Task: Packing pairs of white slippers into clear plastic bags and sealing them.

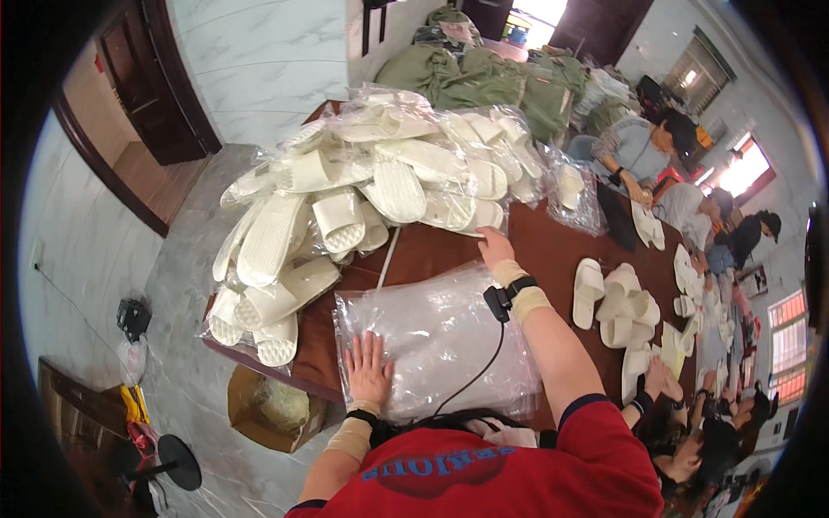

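Observation:
My left hand (369, 369) lies flat, fingers spread, on a stack of clear plastic bags (440, 337) on the brown table. Farther off, my right hand (496, 248) reaches past the stack to the near edge of the slipper pile. Its fingers are closed at the edge of a bagged white slipper (485, 215); part of the grip is hidden. Many more white slippers in clear bags (397, 190) are heaped to the left and ahead. Both wrists carry tan wraps and black bands, and a dark cable runs from the right one.
Loose white slippers (589, 289) lie on the brown table (553, 246) to the right, where several people work. A cardboard box (246, 406) holding plastic stands on the floor by the table's left corner. Green sacks (484, 82) are piled behind the slippers.

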Motion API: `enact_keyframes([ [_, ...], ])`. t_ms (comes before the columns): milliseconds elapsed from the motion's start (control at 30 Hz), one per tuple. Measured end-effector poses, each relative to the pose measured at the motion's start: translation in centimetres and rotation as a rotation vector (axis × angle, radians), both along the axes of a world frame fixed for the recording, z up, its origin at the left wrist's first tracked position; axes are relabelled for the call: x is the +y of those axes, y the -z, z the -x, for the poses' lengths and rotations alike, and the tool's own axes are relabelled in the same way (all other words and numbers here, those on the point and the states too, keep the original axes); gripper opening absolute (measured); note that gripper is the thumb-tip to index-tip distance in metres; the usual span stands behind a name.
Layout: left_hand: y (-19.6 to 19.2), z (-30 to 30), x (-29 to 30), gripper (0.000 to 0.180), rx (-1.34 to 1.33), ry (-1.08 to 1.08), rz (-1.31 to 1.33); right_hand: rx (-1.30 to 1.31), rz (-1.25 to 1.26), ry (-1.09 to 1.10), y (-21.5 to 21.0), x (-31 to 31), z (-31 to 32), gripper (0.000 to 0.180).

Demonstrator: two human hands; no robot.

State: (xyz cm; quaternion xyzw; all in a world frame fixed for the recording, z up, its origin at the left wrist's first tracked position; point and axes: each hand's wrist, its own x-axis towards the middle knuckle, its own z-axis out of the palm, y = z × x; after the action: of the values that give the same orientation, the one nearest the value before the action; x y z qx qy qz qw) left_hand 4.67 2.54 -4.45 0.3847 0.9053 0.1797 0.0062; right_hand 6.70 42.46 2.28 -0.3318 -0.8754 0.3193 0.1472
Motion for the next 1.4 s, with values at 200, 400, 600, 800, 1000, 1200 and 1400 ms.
enact_keyframes([
  [200,0.1,-0.2,0.6,0.064,-0.041,0.045,-0.007,-0.350,-0.851,-0.282,0.8,2.1,3.6,0.038],
  [400,-0.4,-0.7,0.5,0.062,0.032,0.024,0.008,-0.712,-0.980,-0.274,1.6,3.6,3.2,0.020],
  [600,-0.2,-0.4,0.5,0.061,0.044,0.029,0.033,-0.520,-0.302,0.240,-4.3,6.3,-2.1,0.024],
  [800,0.0,-0.4,0.1,0.061,0.054,0.030,0.027,0.117,0.155,0.154,-16.4,3.3,-6.7,0.010],
  [1000,0.8,-0.5,0.4,0.061,0.063,0.031,-0.007,0.277,0.368,-0.009,-22.5,-5.1,-9.0,0.017],
  [1200,0.8,-0.7,0.4,0.063,0.057,0.029,-0.044,0.585,0.908,-0.027,-20.3,-12.6,-8.9,0.020],
  [1400,0.9,-0.6,0.2,0.065,0.061,0.025,-0.022,0.329,0.593,0.127,-8.6,-6.9,-13.8,0.017],
])
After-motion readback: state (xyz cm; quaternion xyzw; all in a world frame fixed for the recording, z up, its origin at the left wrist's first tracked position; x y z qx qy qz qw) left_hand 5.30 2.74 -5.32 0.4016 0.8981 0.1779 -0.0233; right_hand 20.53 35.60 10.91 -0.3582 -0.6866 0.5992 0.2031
